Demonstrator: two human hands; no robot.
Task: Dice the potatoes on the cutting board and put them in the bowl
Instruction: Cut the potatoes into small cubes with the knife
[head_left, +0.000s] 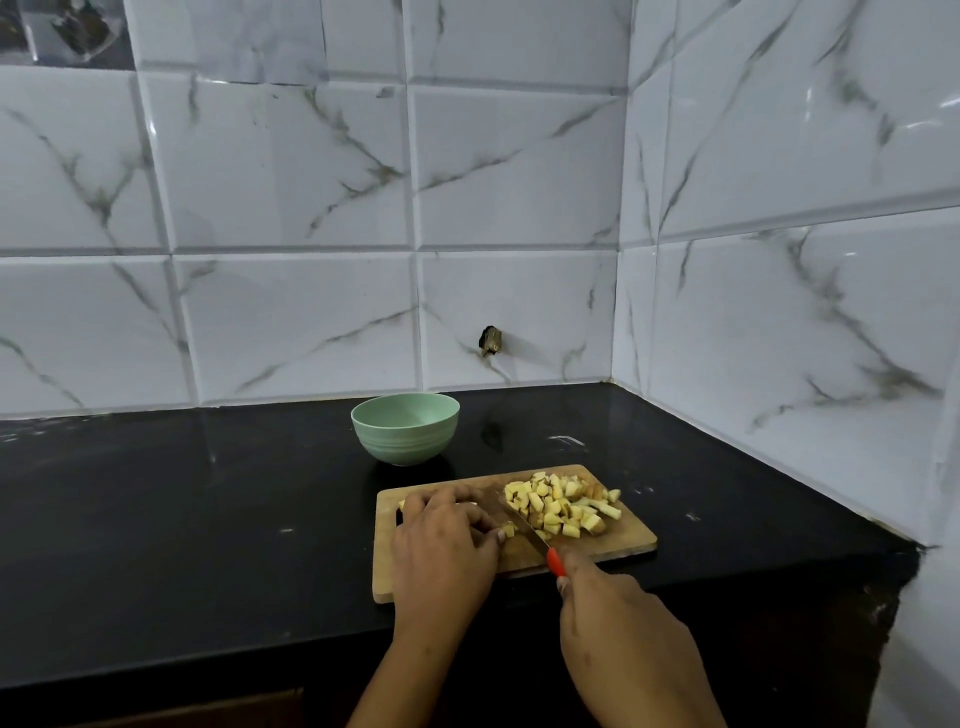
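Blade working very near the holding fingers, last potato piece almost cut.

The left hand (444, 540) has its fingers (485, 522) curled down on a small remaining potato piece (508, 530); the right hand (618, 618) is closed around the red handle of the knife (519, 519). The blade stands just beside the left fingertips, so I think a slip could cut them. The diced potatoes (561, 504) lie heaped toward the cutting board (623, 545) edge, so some may roll onto the dark surface (208, 519). The green bowl (405, 428) looks empty.
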